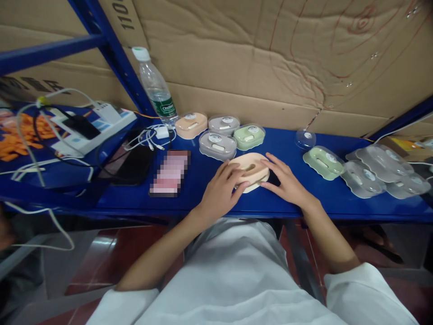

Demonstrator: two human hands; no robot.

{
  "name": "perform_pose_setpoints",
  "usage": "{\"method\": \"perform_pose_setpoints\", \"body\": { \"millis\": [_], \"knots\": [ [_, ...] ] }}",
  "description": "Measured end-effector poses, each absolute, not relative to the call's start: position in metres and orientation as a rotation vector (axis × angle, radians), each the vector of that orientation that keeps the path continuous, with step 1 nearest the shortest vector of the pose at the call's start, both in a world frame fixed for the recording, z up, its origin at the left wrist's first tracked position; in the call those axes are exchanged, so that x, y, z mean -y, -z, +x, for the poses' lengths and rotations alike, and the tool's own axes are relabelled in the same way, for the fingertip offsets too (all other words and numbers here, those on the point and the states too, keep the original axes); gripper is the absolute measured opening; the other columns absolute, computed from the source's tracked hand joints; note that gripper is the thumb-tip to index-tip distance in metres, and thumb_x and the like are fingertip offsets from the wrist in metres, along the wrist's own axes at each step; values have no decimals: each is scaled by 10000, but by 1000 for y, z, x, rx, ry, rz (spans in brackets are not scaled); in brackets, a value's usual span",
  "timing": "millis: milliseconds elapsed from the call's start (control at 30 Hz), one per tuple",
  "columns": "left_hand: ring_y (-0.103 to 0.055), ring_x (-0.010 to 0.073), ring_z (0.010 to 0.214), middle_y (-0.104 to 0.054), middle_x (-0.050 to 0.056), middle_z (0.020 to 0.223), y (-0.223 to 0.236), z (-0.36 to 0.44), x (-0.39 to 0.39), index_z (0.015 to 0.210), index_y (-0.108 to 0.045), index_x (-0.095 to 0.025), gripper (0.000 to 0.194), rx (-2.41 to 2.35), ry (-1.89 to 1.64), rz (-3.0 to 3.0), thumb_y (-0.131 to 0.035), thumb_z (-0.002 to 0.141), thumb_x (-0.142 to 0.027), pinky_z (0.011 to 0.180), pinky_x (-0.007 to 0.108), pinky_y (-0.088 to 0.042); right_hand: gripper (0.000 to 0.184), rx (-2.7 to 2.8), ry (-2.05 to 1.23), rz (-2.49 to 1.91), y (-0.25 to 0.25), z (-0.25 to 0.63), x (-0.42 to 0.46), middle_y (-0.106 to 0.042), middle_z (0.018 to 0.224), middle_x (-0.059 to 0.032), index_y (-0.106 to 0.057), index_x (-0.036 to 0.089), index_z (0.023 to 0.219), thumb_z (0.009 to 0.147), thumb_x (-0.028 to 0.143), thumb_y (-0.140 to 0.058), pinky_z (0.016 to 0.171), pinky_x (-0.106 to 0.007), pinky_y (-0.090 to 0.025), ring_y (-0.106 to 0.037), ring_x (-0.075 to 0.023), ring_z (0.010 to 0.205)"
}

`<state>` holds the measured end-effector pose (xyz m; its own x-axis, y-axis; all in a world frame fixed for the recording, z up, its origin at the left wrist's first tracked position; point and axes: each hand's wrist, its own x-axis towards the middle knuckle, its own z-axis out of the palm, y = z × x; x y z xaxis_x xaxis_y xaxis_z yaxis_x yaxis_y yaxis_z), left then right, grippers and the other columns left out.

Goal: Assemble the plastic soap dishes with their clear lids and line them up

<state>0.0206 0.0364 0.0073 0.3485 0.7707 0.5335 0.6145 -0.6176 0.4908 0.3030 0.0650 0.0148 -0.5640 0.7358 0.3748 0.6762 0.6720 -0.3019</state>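
A peach oval plastic box [251, 167] with a dark slot in its top sits at the front middle of the blue table. My left hand [221, 187] grips its left side, fingers over the top and thumb along the front. On the right side, my right hand [286, 183] holds the box between its fingers at the back and its thumb at the front. Behind it stand similar boxes under clear covers with round stickers: a peach one [191, 126], a grey one [216, 145], another grey one [223, 124] and a green one [249, 136].
To the right lie a green covered box [324, 163], several grey ones [363, 178] and a small clear round piece [305, 138]. On the left are a phone [171, 174], a water bottle [157, 90], a power strip [98, 131], cables and orange pieces [20, 137]. Cardboard [237, 58] rises behind.
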Motion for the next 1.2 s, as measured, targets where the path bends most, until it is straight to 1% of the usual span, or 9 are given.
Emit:
{"method": "perform_pose_setpoints", "body": {
  "millis": [267, 467, 633, 700, 767, 833, 900, 1033, 1200],
  "knots": [
    [-581, 339, 1412, -678, 125, 1394, -1, 33, -35, 1312, -678, -207, 331, -1316, -971, 2579, -678, 1025, -372, 1183, 495, -521, 651, 2423, -298, -1179, -12, 311, -72, -405, 1717, -137, -439, 296, 1621, 1043, 541, -614, 1275, -572, -389, -362, -312, 1610],
    [-536, 402, 1483, -659, 143, 1463, 3, 32, -29, 1307, -702, -190, 327, -1369, -884, 2675, -703, 1002, -307, 1186, 524, -510, 421, 2437, -48, -1118, -10, 305, -63, -547, 1620, -126, -649, 275, 1446, 1070, 455, -587, 1230, -537, -455, -517, -307, 1512],
    [-513, 407, 1503, -616, 155, 1517, 3, 25, -27, 1306, -713, -204, 337, -1358, -883, 2602, -697, 1008, -362, 1195, 556, -495, 472, 2541, -43, -1179, -28, 316, -81, -575, 1600, -102, -641, 271, 1469, 1110, 516, -458, 1224, -504, -447, -531, -282, 1499],
    [-495, 407, 1516, -535, 163, 1590, 2, 18, -26, 1291, -724, -229, 336, -1362, -862, 2526, -712, 999, -393, 1200, 565, -490, 539, 2455, 77, -1450, -37, 328, -108, -585, 1582, -147, -615, 221, 1498, 1117, 535, -400, 1211, -547, -432, -537, -328, 1484],
    [-481, 385, 1527, -472, 161, 1627, 2, 12, -26, 1250, -733, -234, 294, -1358, -889, 2440, -709, 1001, -387, 1228, 554, -467, 639, 2245, 268, -1857, -41, 339, -141, -538, 1593, -246, -543, 124, 1551, 1095, 555, -424, 1183, -636, -397, -508, -426, 1480],
    [-476, 349, 1531, -468, 152, 1613, 3, 5, -28, 1197, -732, -225, 233, -1330, -953, 2369, -702, 1004, -352, 1264, 527, -432, 733, 2003, 356, -2245, -38, 348, -171, -460, 1610, -341, -469, 37, 1579, 1063, 557, -488, 1149, -699, -361, -470, -508, 1475],
    [-478, 323, 1532, -470, 148, 1601, 4, 1, -29, 1164, -723, -216, 197, -1291, -989, 2319, -703, 999, -322, 1284, 508, -410, 747, 1874, 342, -2444, -31, 353, -190, -462, 1575, -389, -462, -4, 1557, 1052, 545, -511, 1126, -705, -348, -487, -527, 1442],
    [-464, 319, 1545, -429, 148, 1637, 2, -1, -27, 1169, -710, -216, 202, -1279, -927, 2279, -695, 993, -314, 1283, 502, -411, 627, 1946, 375, -2288, -19, 356, -190, -624, 1371, -322, -567, 49, 1405, 1039, 556, -522, 1063, -621, -411, -629, -454, 1242],
    [-484, 330, 1528, -394, 108, 1664, -6, -11, -22, 1175, -709, -246, 221, -1268, -769, 2236, -699, 977, -343, 1237, 481, -473, 556, 2071, 265, -2055, -22, 353, -173, -645, 1277, -225, -598, 149, 1285, 946, 585, -661, 960, -555, -505, -652, -406, 1110]
  ]
}}
